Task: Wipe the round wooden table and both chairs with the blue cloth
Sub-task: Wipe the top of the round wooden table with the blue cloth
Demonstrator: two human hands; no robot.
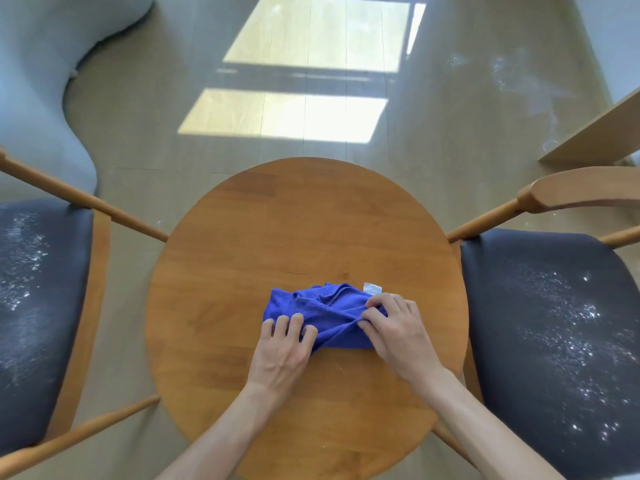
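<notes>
The blue cloth (325, 313) lies bunched on the round wooden table (277, 230), a little nearer to me than its centre, with a white label at its far right corner. My left hand (282, 351) rests on the cloth's near left edge, fingers bent and gripping the fabric. My right hand (398, 327) pinches a fold at the cloth's right side. On the left stands a chair with a dark seat (34, 306) dusted with white powder. The right chair's seat (554, 341) carries white powder too.
Pale wood floor with sunlit patches (311, 74) lies beyond the table. A grey curved sofa (34, 81) sits at the far left. A wooden board edge (595, 133) shows at the far right. A few white specks lie near the table's front edge.
</notes>
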